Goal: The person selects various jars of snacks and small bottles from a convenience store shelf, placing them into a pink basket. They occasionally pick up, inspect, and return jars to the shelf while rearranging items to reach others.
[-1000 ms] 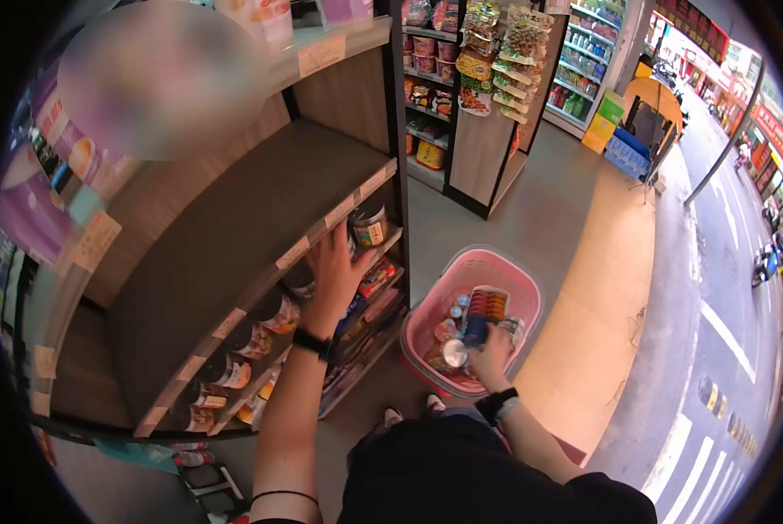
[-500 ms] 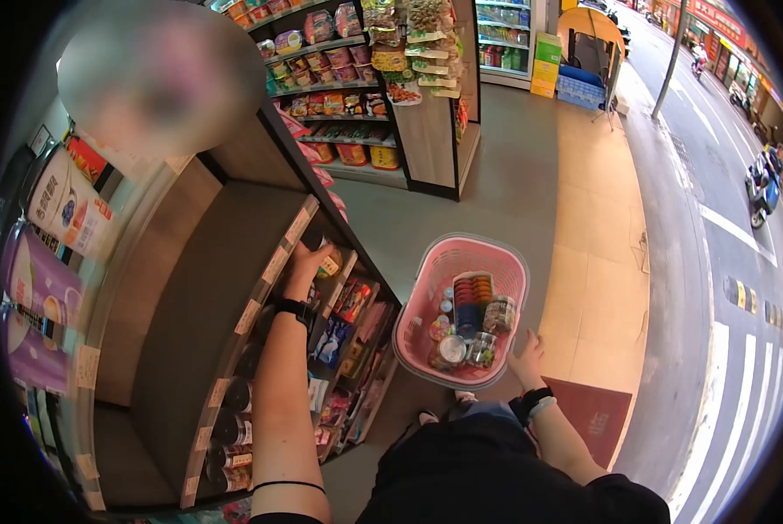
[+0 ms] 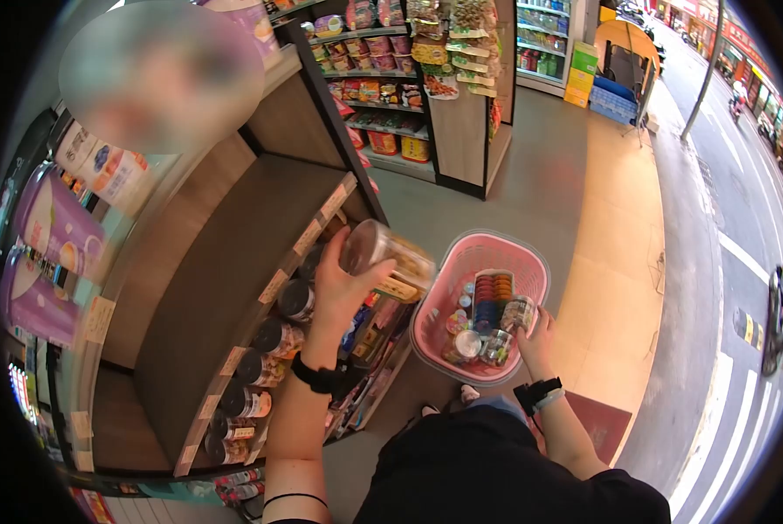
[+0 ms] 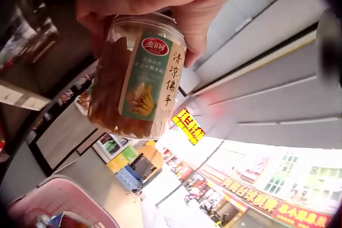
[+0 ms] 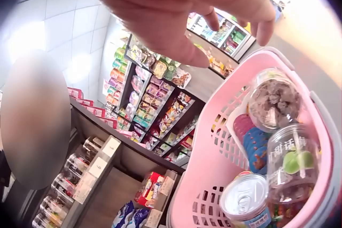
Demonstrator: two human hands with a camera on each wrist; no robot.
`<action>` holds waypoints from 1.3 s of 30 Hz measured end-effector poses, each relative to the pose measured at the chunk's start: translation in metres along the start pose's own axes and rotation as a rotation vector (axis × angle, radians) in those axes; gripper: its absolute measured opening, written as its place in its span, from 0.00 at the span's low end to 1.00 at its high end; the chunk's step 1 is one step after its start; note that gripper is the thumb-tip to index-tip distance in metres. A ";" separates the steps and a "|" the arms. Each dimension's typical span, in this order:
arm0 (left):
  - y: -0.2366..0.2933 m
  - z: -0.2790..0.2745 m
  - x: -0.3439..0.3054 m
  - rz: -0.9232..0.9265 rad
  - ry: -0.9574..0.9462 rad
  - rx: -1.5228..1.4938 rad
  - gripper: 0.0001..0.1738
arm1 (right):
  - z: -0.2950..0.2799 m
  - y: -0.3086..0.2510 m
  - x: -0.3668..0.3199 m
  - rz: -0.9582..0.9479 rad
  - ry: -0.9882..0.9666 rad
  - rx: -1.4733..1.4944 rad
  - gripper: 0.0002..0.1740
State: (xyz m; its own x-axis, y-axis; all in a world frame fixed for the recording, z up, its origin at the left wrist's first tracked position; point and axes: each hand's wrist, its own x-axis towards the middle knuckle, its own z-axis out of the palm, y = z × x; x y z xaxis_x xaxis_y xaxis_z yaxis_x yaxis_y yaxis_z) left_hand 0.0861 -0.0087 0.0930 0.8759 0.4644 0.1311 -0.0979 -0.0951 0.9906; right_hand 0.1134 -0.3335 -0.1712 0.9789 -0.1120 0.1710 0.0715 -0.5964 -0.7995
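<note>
My left hand (image 3: 343, 293) grips a clear plastic jar (image 3: 405, 269) by its lid end, thumb on one side and fingers on the other. The jar is tilted in the air between the shelf and the basket. In the left wrist view its green and cream label (image 4: 147, 78) faces the camera, with amber-brown pieces inside. My right hand (image 3: 538, 341) is at the right rim of the pink basket (image 3: 448, 284), fingers loosely bent and holding nothing. Inside the basket lie a jar of dark dried pieces (image 5: 273, 102), a jar with green fruit print (image 5: 294, 158) and a silver-topped can (image 5: 245, 198).
Several dark-lidded jars (image 3: 256, 368) line the shelf under the bare upper board (image 3: 226, 253) on my left. Snack shelves (image 3: 383, 96) stand ahead beyond the basket. A tan walkway (image 3: 618, 227) and the street (image 3: 714, 262) run along the right.
My left hand has drawn the jar out from the shelf and moved it right, towards the basket. My right hand has left the can inside the basket and come to its right rim.
</note>
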 end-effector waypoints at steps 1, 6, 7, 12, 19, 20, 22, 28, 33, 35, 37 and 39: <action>0.021 0.002 -0.007 0.159 0.001 0.201 0.40 | 0.001 -0.007 0.001 -0.016 -0.016 0.014 0.38; 0.091 -0.010 0.021 0.448 0.299 0.591 0.44 | 0.014 -0.016 0.000 -0.020 -0.018 0.156 0.36; 0.096 -0.017 0.039 0.451 0.365 0.673 0.44 | 0.016 -0.015 -0.002 0.013 -0.023 0.255 0.35; 0.089 -0.046 0.118 0.388 0.292 0.929 0.40 | 0.003 -0.013 -0.014 0.100 -0.046 0.248 0.36; 0.053 -0.061 0.177 0.211 0.292 0.963 0.42 | -0.014 0.016 -0.026 0.107 -0.016 0.186 0.35; 0.059 -0.054 0.172 0.089 0.318 0.980 0.45 | -0.018 0.015 -0.026 0.114 -0.017 0.182 0.35; 0.084 -0.039 0.151 -0.006 0.209 0.943 0.47 | -0.024 0.015 -0.027 0.172 -0.027 0.190 0.34; 0.082 -0.045 0.148 0.030 0.081 0.986 0.51 | -0.005 0.033 -0.022 0.056 -0.080 -0.029 0.41; 0.091 -0.036 0.144 -0.056 0.083 1.004 0.53 | 0.004 -0.004 -0.019 0.478 -0.245 -0.270 0.54; 0.092 -0.034 0.141 -0.050 0.089 1.005 0.53 | 0.015 0.012 -0.020 0.570 -0.340 -0.243 0.57; 0.093 -0.034 0.141 -0.048 0.095 1.010 0.53 | 0.047 0.068 -0.032 0.364 -0.320 -0.065 0.56; 0.091 -0.034 0.143 -0.060 0.104 1.003 0.53 | 0.059 0.089 -0.039 0.302 -0.376 -0.176 0.56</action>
State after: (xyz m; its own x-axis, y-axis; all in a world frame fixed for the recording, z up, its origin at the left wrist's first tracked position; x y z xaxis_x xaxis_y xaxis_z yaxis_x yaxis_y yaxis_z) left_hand 0.1858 0.0790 0.2032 0.8159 0.5628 0.1327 0.4294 -0.7434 0.5128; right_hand 0.0931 -0.3352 -0.2834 0.9543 -0.0257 -0.2977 -0.2271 -0.7100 -0.6666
